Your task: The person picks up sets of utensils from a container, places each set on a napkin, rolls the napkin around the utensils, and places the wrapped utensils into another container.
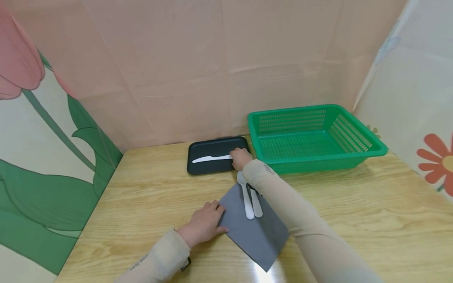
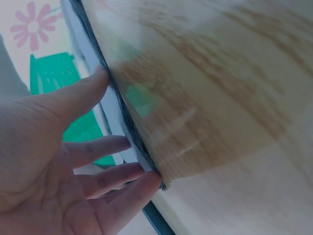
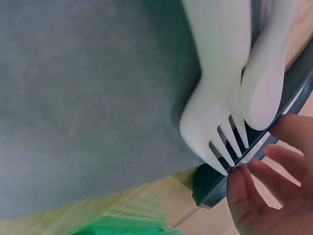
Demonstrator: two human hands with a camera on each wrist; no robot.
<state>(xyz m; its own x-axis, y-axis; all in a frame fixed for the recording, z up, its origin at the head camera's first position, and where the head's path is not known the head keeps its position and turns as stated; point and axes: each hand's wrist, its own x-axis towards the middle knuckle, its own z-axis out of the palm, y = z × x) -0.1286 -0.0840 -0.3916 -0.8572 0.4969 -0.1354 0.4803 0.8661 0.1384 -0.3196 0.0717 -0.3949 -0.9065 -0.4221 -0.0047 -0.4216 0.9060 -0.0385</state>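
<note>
My right hand (image 1: 242,158) pinches the white plastic knife (image 1: 211,158) over the black rectangular tray (image 1: 198,147), frame centre; my left hand (image 1: 205,222), fingers apart, touches the folded grey cloth (image 1: 255,239), lower centre.

table (image 1: 106,220): pale wood grain, bright glare (image 1: 264,274) on near side. back wall (image 1: 177,59): peach sheet, creased. left wall (image 1: 54,105): pink tulip (image 1: 17,51), green leaves (image 1: 46,196). right wall (image 1: 407,86): whitish, red flower (image 1: 446,162) print.

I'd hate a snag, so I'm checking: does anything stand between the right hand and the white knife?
Nothing visible: the right hand is at the handle end of the white knife, over the black tray.
</note>
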